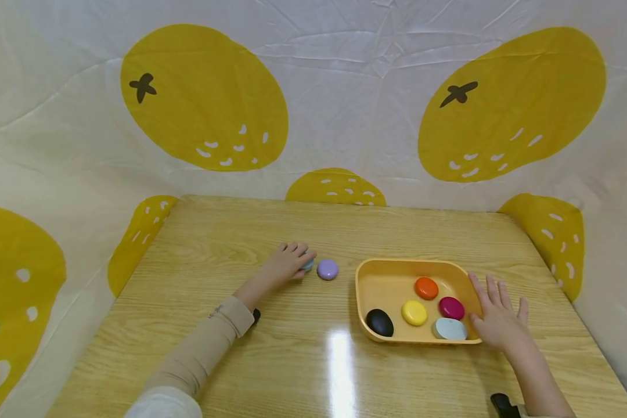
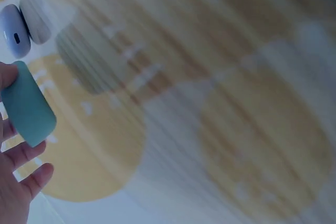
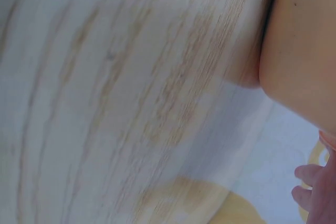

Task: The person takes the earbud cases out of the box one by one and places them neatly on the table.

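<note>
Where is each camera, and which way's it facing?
Head: worn on the head, facing forward and down at the table and tray; left hand, right hand, forearms show.
Left wrist: worn there, facing the blue-green piece; fingers show.
Right wrist: worn there, facing table and tray's side; fingers show.
Head and left wrist share the purple piece.

White glare (image 1: 341, 371) streaks the desk (image 1: 271, 360) midway between its side edges, while the wrist views look dimmer and soft.
</note>
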`<action>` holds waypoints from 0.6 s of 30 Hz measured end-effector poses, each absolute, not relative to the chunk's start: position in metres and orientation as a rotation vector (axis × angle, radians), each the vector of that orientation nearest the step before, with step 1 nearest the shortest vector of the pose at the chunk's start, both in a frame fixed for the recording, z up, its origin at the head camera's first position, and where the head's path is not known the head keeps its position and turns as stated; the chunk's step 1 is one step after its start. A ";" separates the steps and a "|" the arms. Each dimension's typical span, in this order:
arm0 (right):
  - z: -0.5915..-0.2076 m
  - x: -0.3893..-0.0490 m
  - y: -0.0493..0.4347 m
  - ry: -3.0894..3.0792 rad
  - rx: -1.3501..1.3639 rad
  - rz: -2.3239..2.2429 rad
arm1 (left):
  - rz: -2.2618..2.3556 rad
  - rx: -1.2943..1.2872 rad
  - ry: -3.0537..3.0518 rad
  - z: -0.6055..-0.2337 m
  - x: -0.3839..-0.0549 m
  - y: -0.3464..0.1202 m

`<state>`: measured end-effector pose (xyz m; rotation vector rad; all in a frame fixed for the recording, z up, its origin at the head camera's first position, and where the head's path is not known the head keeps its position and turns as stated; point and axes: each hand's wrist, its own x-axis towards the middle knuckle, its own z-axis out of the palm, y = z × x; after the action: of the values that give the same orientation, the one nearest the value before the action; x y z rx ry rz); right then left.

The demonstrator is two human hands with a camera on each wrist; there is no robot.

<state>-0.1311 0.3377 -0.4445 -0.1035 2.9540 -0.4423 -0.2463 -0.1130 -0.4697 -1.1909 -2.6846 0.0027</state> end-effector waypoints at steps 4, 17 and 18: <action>-0.445 -0.132 0.338 2.952 -0.104 -0.435 | 0.069 -1.219 -2.706 -0.473 -0.249 -0.117; -0.445 -0.131 0.335 2.985 -0.116 -0.374 | 0.151 -1.233 -2.711 -0.472 -0.247 -0.118; -0.445 -0.131 0.335 2.990 -0.123 -0.369 | 0.147 -1.230 -2.714 -0.471 -0.247 -0.118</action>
<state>-0.1310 0.3351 -0.4448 -0.1232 2.9904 -0.3690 -0.2469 -0.1177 -0.4713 -1.2298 -2.7138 0.1467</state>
